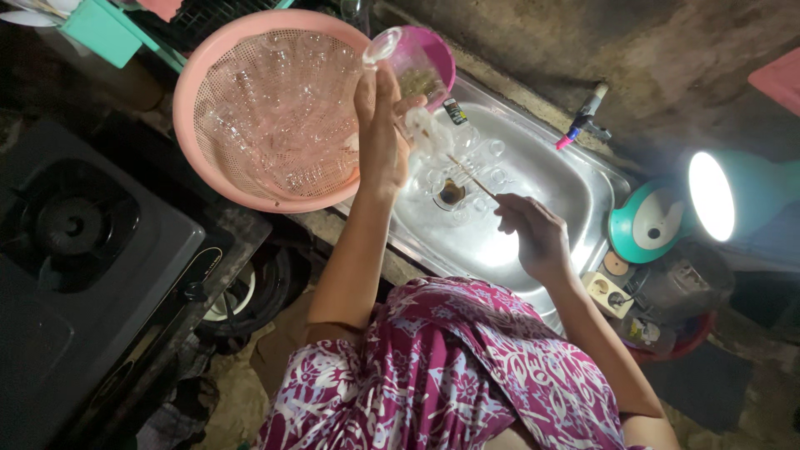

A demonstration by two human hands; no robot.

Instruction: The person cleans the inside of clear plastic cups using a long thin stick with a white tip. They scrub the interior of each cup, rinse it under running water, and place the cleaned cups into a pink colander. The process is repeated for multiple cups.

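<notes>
My left hand (380,125) is raised over the sink's left side and holds a small clear glass cup (382,47) tilted on its side. My right hand (533,233) grips a thin wooden stick (467,173) whose soapy, foamy tip (421,127) is close to my left hand. Below them lies the steel sink (567,187), with several small clear glasses (487,162) lying around its drain (451,193). A pink colander basket (218,79) at the left holds several more clear glasses (283,108).
A purple plastic bowl (429,54) sits at the sink's far edge. A tap (583,125) juts from the wall behind. A lit teal lamp (708,196) stands at the right beside a power socket (607,292). A gas stove (75,242) fills the left.
</notes>
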